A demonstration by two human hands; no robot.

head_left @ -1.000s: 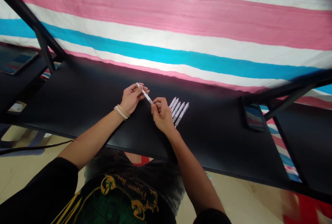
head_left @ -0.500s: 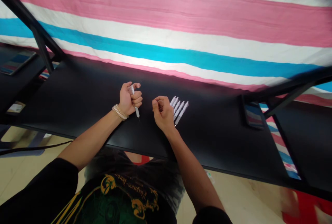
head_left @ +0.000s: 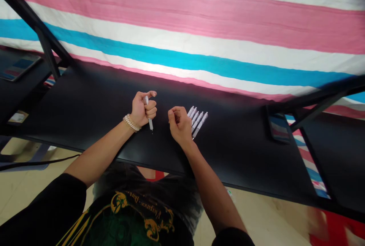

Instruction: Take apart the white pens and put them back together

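Note:
My left hand is closed in a fist around a white pen, thumb over its top end, tip pointing down at the black table. My right hand rests on the table a little to the right, fingers curled loosely; whether it holds anything small I cannot tell. Just right of that hand several white pens lie side by side in a neat row, partly hidden by its fingers. A beaded bracelet is on my left wrist.
A pink, white and blue striped cloth hangs behind the table. A phone lies on the table at the right, another phone on the neighbouring table at the far left. Black frame bars rise at both sides.
One second ago both hands held the pen between them. The left hand has since taken it alone into a fist, tip downward; the right hand let go and stays curled beside the row.

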